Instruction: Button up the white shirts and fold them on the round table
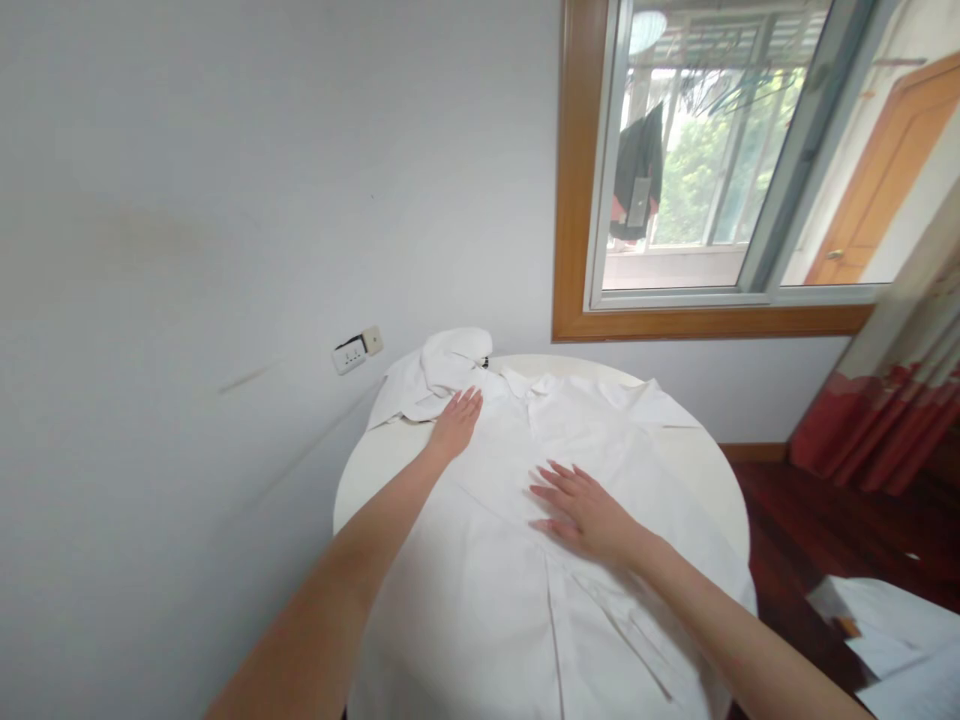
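A white coat (480,560) with a collar and a front opening lies spread over a round white table (352,485), its lower part reaching toward me. My left hand (456,422) rests flat near the coat's left shoulder, fingers stretched out and pointing away. Lower down and to the right, my right hand (581,510) lies palm down at the middle of the coat, fingers spread. Neither hand grips the fabric. At the back left, a bunched white cloth (454,350) sits by the shoulder; whether it is part of the coat I cannot tell.
A pale wall (187,250) with a socket (349,356) runs along the left and back. Above the table's far right is a wood-framed window (581,200). A red and cream curtain (862,420) hangs at right. White cloth or paper (900,630) shows at the lower right, over dark flooring (787,520).
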A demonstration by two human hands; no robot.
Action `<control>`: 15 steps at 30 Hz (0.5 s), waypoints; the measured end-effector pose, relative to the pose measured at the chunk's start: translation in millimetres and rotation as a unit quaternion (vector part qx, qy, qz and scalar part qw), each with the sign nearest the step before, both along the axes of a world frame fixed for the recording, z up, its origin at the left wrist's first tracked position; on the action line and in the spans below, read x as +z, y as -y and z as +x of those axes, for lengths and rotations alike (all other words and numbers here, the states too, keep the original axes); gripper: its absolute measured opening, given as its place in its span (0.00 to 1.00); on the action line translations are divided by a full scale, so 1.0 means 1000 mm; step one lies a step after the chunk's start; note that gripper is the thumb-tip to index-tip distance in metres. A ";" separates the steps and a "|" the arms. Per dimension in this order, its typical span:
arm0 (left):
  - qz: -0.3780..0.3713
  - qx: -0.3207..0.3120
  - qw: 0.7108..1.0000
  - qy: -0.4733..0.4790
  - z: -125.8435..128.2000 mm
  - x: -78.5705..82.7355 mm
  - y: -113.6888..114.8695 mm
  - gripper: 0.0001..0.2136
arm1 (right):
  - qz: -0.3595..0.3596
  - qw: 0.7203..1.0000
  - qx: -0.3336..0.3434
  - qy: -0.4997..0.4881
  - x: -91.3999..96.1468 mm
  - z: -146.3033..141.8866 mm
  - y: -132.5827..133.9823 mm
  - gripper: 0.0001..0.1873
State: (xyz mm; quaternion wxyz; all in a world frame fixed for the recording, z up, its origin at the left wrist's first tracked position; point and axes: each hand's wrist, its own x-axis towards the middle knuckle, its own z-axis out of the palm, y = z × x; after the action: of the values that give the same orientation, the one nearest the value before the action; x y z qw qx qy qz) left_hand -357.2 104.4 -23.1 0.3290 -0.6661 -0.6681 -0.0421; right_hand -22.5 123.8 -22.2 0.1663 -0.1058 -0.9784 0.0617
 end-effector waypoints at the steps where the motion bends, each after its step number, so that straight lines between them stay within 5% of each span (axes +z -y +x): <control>1: 0.011 0.005 1.000 -0.001 -0.005 0.001 -0.006 0.23 | -0.006 1.000 0.020 0.003 -0.002 -0.010 -0.003 0.27; 7: 0.116 0.195 0.968 0.104 -0.024 0.015 -0.030 0.23 | -0.025 0.998 0.055 0.006 -0.021 -0.032 -0.009 0.28; 15: 0.047 0.257 0.946 0.194 -0.039 0.037 -0.057 0.22 | -0.030 0.998 0.062 0.008 -0.015 -0.032 -0.011 0.28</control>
State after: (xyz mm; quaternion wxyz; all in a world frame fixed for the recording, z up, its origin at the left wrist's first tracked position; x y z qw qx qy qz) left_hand -395.8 161.1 13.8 0.2239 -0.4348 -0.8645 -0.1161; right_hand -54.8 135.0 -37.0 0.1508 -0.0499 -0.9822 0.0999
